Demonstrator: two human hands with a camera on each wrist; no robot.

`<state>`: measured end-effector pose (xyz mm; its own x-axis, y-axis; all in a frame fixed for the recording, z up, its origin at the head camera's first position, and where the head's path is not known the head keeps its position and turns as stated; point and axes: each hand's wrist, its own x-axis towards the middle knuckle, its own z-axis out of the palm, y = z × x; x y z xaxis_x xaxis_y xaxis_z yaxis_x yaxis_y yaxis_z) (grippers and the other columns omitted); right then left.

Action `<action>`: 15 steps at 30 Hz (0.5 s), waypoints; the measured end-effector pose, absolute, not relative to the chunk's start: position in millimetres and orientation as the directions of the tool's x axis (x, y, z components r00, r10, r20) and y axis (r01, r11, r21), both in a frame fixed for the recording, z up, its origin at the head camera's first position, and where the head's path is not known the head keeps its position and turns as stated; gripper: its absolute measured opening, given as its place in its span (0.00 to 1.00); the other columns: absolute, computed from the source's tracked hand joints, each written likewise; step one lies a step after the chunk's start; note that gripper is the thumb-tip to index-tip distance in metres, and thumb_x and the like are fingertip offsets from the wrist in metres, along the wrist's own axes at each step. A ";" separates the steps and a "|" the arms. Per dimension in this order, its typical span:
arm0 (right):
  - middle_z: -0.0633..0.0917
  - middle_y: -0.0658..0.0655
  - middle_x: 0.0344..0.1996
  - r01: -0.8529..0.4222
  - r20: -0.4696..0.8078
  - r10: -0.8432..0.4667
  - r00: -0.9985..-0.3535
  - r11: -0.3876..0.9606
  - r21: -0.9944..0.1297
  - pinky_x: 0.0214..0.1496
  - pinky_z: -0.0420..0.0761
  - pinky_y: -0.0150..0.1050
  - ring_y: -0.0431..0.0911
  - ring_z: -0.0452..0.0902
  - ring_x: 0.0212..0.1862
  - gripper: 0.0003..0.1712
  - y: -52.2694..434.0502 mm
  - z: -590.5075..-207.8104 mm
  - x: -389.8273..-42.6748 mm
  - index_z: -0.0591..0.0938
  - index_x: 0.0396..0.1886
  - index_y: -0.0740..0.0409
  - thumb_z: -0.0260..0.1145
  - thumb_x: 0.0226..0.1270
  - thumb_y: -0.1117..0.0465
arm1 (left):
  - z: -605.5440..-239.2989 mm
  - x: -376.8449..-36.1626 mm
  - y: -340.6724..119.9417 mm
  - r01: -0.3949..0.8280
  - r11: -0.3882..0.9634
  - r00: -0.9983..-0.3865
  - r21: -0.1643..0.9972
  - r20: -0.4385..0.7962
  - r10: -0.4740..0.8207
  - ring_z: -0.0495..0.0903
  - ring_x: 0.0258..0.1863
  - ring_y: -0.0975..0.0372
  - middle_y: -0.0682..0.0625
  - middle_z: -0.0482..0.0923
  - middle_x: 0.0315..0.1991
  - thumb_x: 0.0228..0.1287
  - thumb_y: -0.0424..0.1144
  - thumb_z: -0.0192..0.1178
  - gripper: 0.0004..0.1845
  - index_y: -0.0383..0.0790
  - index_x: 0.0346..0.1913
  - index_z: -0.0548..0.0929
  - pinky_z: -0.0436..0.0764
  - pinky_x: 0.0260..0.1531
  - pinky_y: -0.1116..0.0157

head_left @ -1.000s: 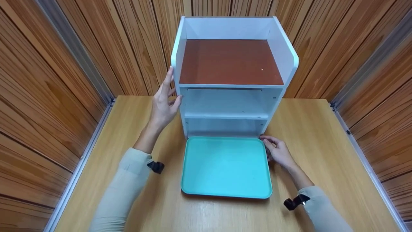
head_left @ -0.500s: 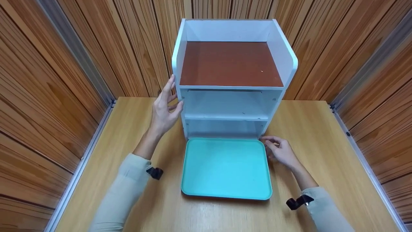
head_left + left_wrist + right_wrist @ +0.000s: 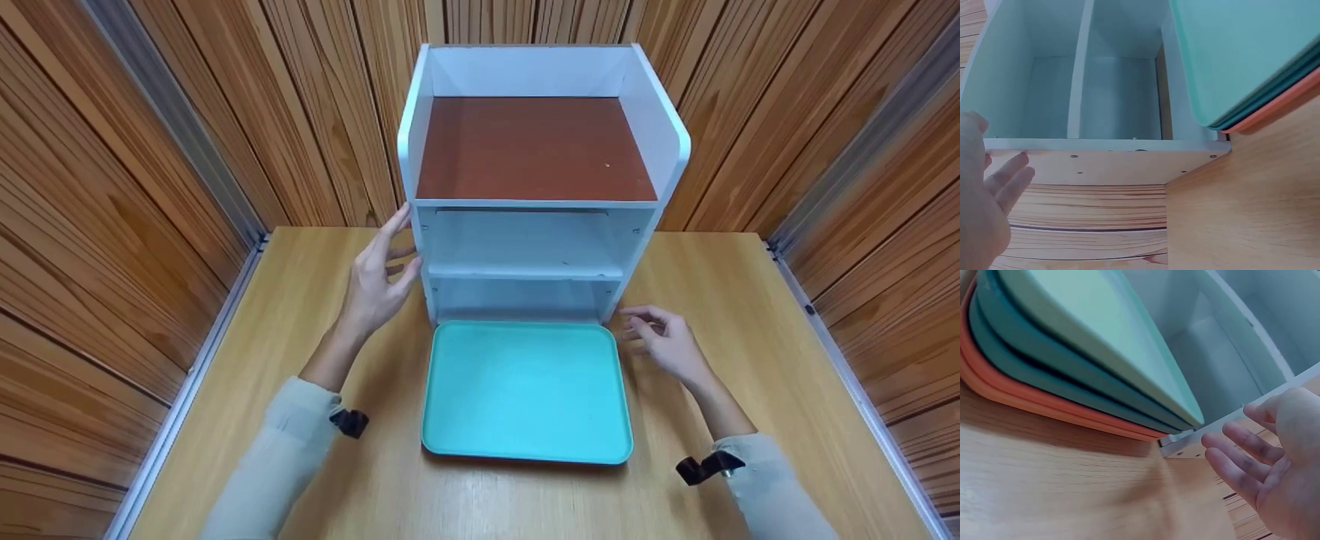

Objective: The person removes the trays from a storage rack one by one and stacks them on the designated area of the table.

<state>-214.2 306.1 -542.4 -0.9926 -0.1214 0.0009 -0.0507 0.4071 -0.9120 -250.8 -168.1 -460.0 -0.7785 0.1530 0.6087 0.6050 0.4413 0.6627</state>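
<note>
A white shelf unit [image 3: 536,195] with a brown top board stands at the back of the wooden table [image 3: 750,352]. A stack of trays, turquoise on top [image 3: 526,390] and orange at the bottom [image 3: 1027,402], lies right in front of it. My left hand [image 3: 379,281] is open with straight fingers beside the unit's left wall [image 3: 1106,163], not clearly touching. My right hand [image 3: 660,341] hovers open, fingers spread, just right of the tray's far right corner and near the unit's lower right corner [image 3: 1185,447].
Wood-panelled walls [image 3: 150,150] close in on the table at the left, back and right, with metal rails [image 3: 195,367] along the table's side edges. Bare tabletop lies on both sides of the trays.
My left hand has slid down the shelf unit's left wall from near the top board. My right hand has drawn away from the tray's corner to the right, fingers spreading.
</note>
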 end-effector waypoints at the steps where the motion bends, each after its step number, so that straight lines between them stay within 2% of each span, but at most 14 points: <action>1: 0.91 0.68 0.54 -0.054 0.005 -0.120 -0.993 0.409 -0.911 0.48 0.97 0.36 0.35 0.93 0.47 0.20 306.9 -540.2 -214.0 0.83 0.68 0.73 0.58 0.92 0.62 | -461.6 -249.5 -169.1 0.597 0.452 -0.783 0.663 0.605 0.147 0.95 0.59 0.39 0.34 0.79 0.78 0.79 0.27 0.66 0.36 0.36 0.85 0.69 0.96 0.53 0.40; 6: 0.92 0.46 0.48 -0.091 0.031 -0.144 -0.989 0.428 -0.899 0.51 0.96 0.35 0.33 0.92 0.50 0.20 314.2 -529.6 -213.4 0.84 0.68 0.71 0.58 0.92 0.62 | -468.0 -241.0 -173.7 0.550 0.542 -0.799 0.636 0.590 0.118 0.97 0.51 0.43 0.37 0.87 0.72 0.81 0.31 0.66 0.28 0.39 0.80 0.78 0.97 0.51 0.41; 15: 0.91 0.34 0.50 -0.187 0.113 -0.185 -0.976 0.453 -0.871 0.50 0.93 0.27 0.27 0.90 0.52 0.21 333.9 -499.5 -216.8 0.83 0.71 0.71 0.56 0.93 0.62 | -479.5 -226.7 -195.1 0.507 0.638 -0.798 0.580 0.596 0.092 0.98 0.46 0.44 0.37 0.90 0.68 0.80 0.33 0.66 0.22 0.38 0.73 0.84 0.98 0.47 0.42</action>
<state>-216.8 333.9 -499.5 -0.9761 -0.1853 0.1132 -0.1871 0.4533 -0.8715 -226.7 -195.1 -479.5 -0.7978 0.0917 0.5959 0.5065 0.6381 0.5799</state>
